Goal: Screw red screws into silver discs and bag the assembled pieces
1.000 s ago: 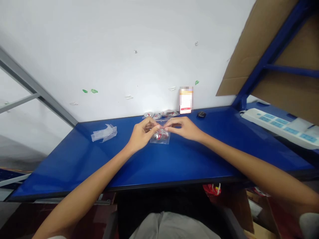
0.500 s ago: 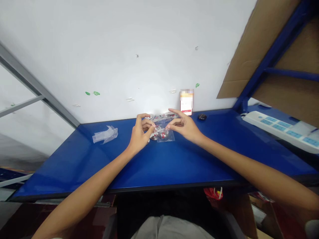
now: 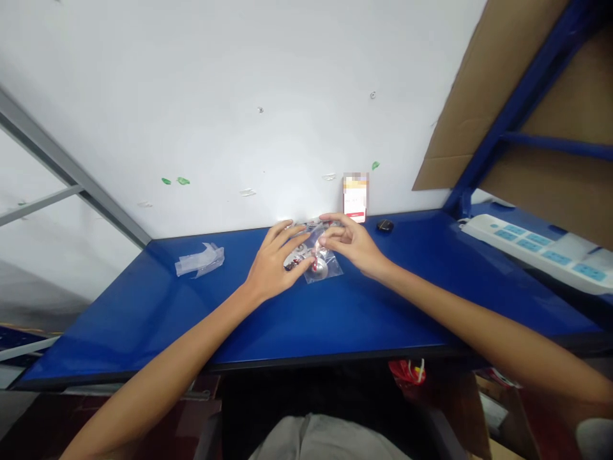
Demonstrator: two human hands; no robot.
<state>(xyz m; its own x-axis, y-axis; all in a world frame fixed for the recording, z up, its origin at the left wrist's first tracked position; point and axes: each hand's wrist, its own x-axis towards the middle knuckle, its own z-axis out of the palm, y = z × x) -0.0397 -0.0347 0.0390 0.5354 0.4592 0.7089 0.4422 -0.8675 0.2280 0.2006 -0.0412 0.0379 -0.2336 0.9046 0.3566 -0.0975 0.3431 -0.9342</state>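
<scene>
A small clear plastic bag (image 3: 334, 269) stands tilted on the blue table between my hands. Inside it lies a shiny round silver piece with a red mark (image 3: 318, 268). My right hand (image 3: 358, 249) pinches the bag's upper edge between thumb and fingers. With its fingers spread, my left hand (image 3: 274, 267) rests over the items to the left, its thumb tip touching the bag near the red mark. Behind and beside the bag are several similar round red-and-white pieces (image 3: 292, 259), partly covered by my left fingers.
Empty clear plastic bags (image 3: 200, 260) lie on the left of the blue table (image 3: 306, 326). A phone (image 3: 355, 199) leans on the white wall, with a small black object (image 3: 384, 225) beside it. A white power strip (image 3: 531, 249) lies at the right.
My left hand has let go of the bag's upper edge and spread its fingers, its thumb moving down to the round piece. The bag has turned slightly and shifted right in the view.
</scene>
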